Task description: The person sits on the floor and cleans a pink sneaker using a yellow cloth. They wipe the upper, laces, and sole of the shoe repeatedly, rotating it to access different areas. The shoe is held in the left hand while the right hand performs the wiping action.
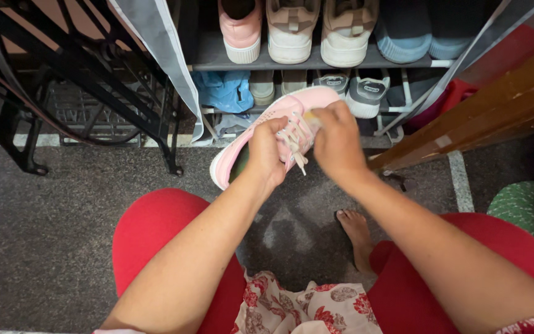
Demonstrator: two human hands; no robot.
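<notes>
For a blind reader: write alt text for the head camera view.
Seen from above, a seated person holds a pink sneaker: the left hand grips its side, the right hand pinches its white laces. Behind it stands a shoe rack with more shoes.

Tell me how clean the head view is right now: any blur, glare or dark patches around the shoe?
Head view: the right hand is smeared by motion blur at the laces; the left hand and pink shoe look fairly sharp. Light is soft and even, no glare. The shoe rack goes dim on its lower shelf, and wide-angle distortion bends the edges.
</notes>
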